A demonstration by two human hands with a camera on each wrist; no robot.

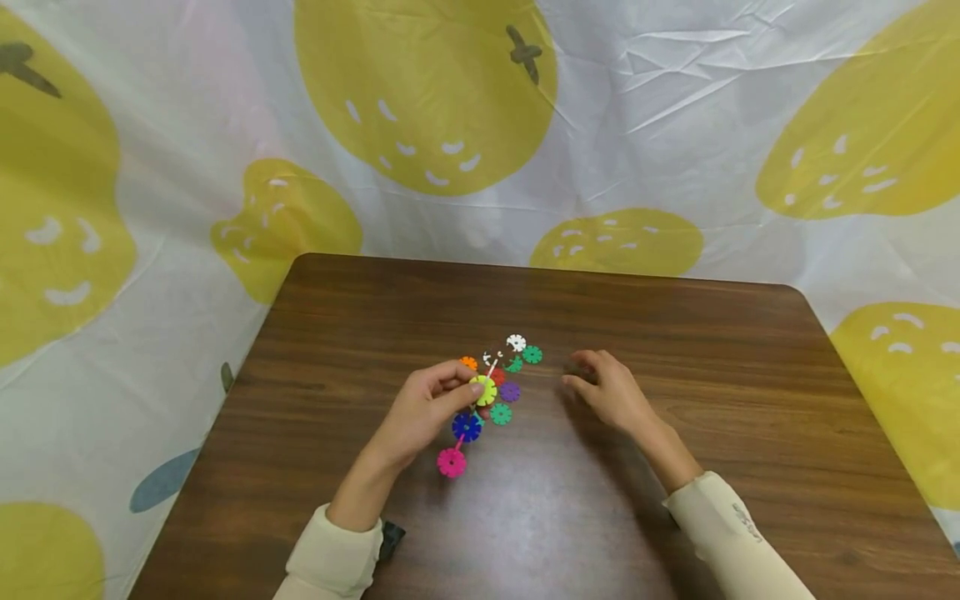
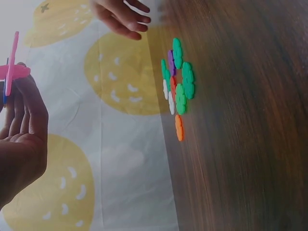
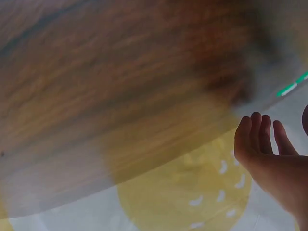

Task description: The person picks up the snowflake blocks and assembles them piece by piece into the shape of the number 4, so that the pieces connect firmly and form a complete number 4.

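Note:
My left hand (image 1: 426, 406) pinches a yellow-green notched snowflake disc (image 1: 487, 392) between thumb and fingers, above the table. Joined with it are a blue disc (image 1: 467, 427), a pink disc (image 1: 452, 463) at the near end and a white disc seen edge-on (image 1: 492, 367); the fingers hide some joints. In the left wrist view, pink discs (image 2: 19, 71) stand out beyond that hand. My right hand (image 1: 613, 392) hovers to the right of the loose discs, fingers loosely bent, holding nothing. The right wrist view also has this hand (image 3: 269, 149) with nothing in its fingers.
Loose snowflake discs lie flat behind and beside the left hand: a purple one (image 1: 510, 392), an orange one (image 1: 468, 363), a white one (image 1: 516, 342), several green ones (image 1: 532, 355) and a red one (image 1: 498, 377). The brown wooden table (image 1: 675, 333) ends at a lemon-patterned cloth (image 1: 465, 225).

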